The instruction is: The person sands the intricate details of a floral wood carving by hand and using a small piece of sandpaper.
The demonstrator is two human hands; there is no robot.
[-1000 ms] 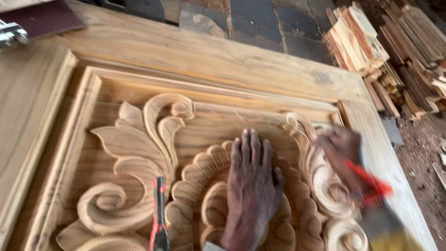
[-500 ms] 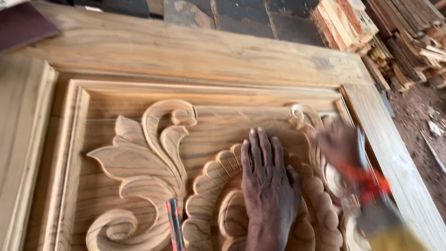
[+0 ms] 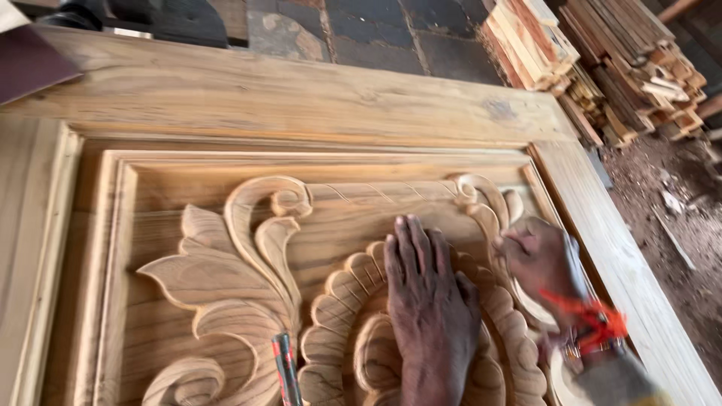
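A large carved wooden panel (image 3: 226,278) lies flat, with leaf scrolls and a scalloped round medallion (image 3: 338,308) cut in relief. My left hand (image 3: 429,308) rests flat, palm down, on the medallion and holds nothing. My right hand (image 3: 538,263) is blurred, its fingers curled against the right-hand scroll (image 3: 481,199). Whether it holds anything I cannot tell. A red thread band (image 3: 594,319) circles that wrist. A thin red and black tool (image 3: 286,368) lies on the carving left of my left hand.
The panel's raised plain frame (image 3: 301,98) runs along the far side and the right. Stacks of cut wood strips (image 3: 602,60) sit on the ground at the upper right, beside dark paving (image 3: 391,34) and dirt. A dark board (image 3: 30,64) lies at the far left corner.
My left hand stays planted on the medallion. My right hand stays blurred and has shifted slightly along the right scroll. The view has drifted a little across the panel.
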